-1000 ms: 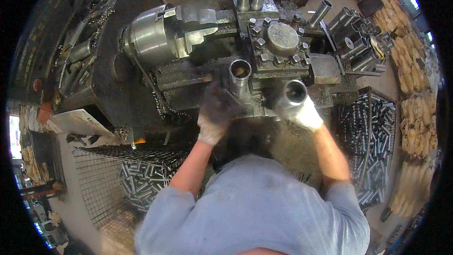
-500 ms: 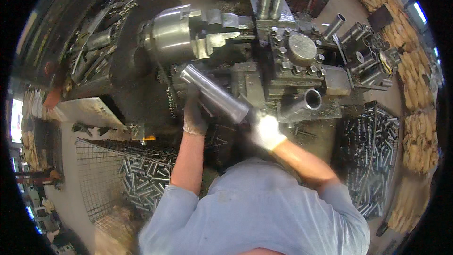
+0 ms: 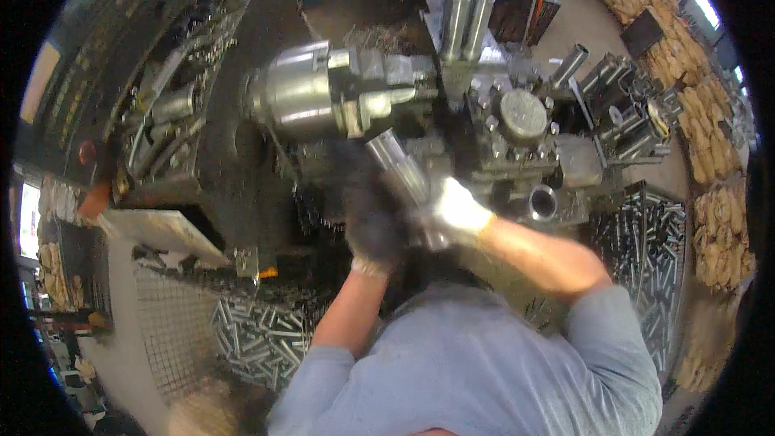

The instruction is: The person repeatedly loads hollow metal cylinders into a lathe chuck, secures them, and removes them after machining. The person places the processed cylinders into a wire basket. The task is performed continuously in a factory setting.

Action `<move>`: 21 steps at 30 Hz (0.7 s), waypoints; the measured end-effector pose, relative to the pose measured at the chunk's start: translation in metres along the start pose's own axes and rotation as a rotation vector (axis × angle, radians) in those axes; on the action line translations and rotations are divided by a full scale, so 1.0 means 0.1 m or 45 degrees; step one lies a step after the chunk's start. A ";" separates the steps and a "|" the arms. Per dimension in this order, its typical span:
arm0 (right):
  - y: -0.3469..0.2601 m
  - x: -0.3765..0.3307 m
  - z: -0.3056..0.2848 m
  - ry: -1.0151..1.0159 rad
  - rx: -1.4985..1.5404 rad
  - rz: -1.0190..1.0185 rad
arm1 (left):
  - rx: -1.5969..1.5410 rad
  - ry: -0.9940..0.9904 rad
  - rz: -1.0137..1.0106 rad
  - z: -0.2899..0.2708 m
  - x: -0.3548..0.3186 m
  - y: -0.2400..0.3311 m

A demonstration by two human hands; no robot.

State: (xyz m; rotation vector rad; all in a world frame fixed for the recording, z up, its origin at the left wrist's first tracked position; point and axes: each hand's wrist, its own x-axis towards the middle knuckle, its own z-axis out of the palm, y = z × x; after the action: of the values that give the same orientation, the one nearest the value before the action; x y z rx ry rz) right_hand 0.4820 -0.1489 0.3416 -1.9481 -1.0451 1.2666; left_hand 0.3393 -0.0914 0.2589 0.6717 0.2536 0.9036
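Note:
A shiny metal tube (image 3: 397,165) is held at a slant in front of the lathe, its upper end toward the chuck (image 3: 303,97). My right hand (image 3: 462,208), in a white glove, closes round the tube's lower part. On the tube's left side is my left hand (image 3: 375,222) in a dark, soiled glove; its fingers are smeared by motion, and I cannot tell how they lie. The chuck with its stepped jaws grips no tube that I can see. To the right of my right hand another tube (image 3: 542,203) lies with its open end toward me, below the tool post (image 3: 523,113).
Several tubes (image 3: 456,24) stand upright behind the tool post, and more are stacked on a rack (image 3: 630,113) at the right. Wire baskets of short metal pieces flank me, left (image 3: 173,331) and right (image 3: 682,254). Filled sacks (image 3: 718,218) line the right side.
The tube has swung steeper and come closer to my body. My left hand has moved right along its side. My right hand now sits higher on the tube, away from its lower end.

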 end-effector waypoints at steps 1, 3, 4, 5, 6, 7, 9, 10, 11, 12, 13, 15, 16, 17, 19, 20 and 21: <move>-0.09 -0.02 -0.07 0.136 -0.011 -0.090 | -0.351 -0.190 -0.020 0.05 0.10 -0.01; -0.24 -0.16 -0.45 0.038 -0.143 -0.453 | 0.018 0.068 -0.386 0.07 0.31 -0.08; -0.33 -0.13 -0.68 0.124 -0.351 -0.660 | 0.405 0.094 -0.578 0.07 0.47 -0.20; -0.44 -0.07 -0.94 0.249 -0.553 -0.972 | 0.836 -0.079 -0.633 0.06 0.64 -0.36; -0.53 0.06 -1.18 0.303 -0.798 -0.845 | 1.232 -0.239 -0.672 0.03 0.76 -0.50; -0.61 0.25 -1.43 0.413 -0.993 -0.937 | 1.631 -0.402 -0.696 -0.03 0.85 -0.61; -0.69 0.75 -1.83 0.593 -1.570 -1.049 | 1.540 -0.048 -0.326 -0.24 0.82 -0.70; -0.68 1.03 -1.98 0.524 -1.806 -0.837 | 1.326 0.081 -0.218 -0.38 0.70 -0.68; -0.65 1.29 -2.05 0.526 -1.999 -0.814 | 1.093 0.202 -0.010 -0.56 0.57 -0.60; -0.57 1.52 -2.09 0.365 -2.055 -0.716 | 1.176 0.271 -0.112 -0.78 0.37 -0.46; -0.50 1.74 -2.09 0.220 -2.126 -0.607 | 1.219 0.348 -0.023 -0.99 0.13 -0.32; -0.37 2.07 -1.94 0.072 -1.789 -0.427 | 0.612 0.552 -0.144 -1.36 -0.43 -0.15; -0.31 2.18 -1.86 -0.067 -1.605 -0.424 | 0.500 0.818 -0.108 -1.54 -0.69 -0.08; -0.26 2.24 -1.79 -0.177 -1.497 -0.282 | 0.345 0.983 -0.088 -1.72 -0.90 0.02; -0.20 2.27 -1.70 -0.166 -1.518 -0.327 | 0.055 1.182 0.116 -2.01 -1.28 0.24; -0.19 2.27 -1.68 -0.101 -1.604 -0.424 | 0.078 1.134 0.271 -2.16 -1.36 0.33; -0.17 2.26 -1.73 -0.170 -1.505 -0.454 | 0.093 1.312 0.377 -2.27 -1.43 0.44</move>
State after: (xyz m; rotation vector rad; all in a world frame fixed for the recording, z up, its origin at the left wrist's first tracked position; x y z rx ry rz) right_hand 0.6909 0.0429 0.3150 -2.2410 -2.4477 0.5632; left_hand 0.1170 -0.0881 0.1018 0.2543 1.1277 1.4828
